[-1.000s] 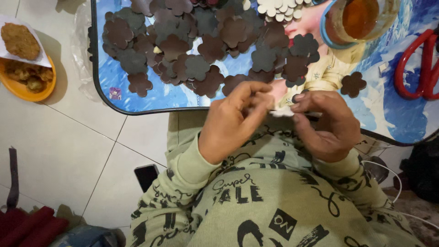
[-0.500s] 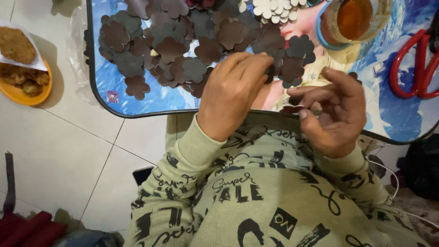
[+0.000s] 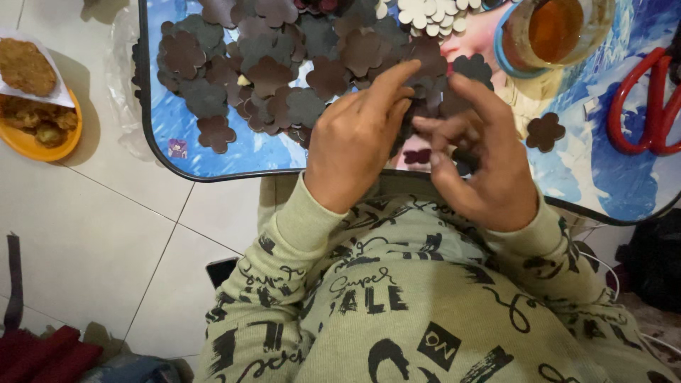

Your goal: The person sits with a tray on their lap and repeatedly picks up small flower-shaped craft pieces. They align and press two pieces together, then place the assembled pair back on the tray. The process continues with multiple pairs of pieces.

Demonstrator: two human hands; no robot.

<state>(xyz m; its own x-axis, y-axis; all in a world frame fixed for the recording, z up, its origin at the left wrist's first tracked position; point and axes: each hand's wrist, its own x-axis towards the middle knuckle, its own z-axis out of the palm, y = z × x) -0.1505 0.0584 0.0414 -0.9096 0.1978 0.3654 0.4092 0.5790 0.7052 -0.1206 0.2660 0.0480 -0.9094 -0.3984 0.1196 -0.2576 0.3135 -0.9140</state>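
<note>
A heap of brown and grey flower-shaped cutouts lies on a small blue picture table. My left hand reaches onto the heap's near edge, its fingers stretched together over the pieces; what is under them is hidden. Right beside it, my right hand has thumb and fingertips pinched on a dark flower cutout. One brown flower lies alone to the right of my hands. Several white flower cutouts sit at the far edge.
A glass of amber drink stands at the table's back right, red scissors beside it. On the tiled floor to the left sits an orange plate of fried food. Red cloth lies at bottom left.
Both hands have moved from the table's near edge, where they were together on a small piece, forward onto the flower heap.
</note>
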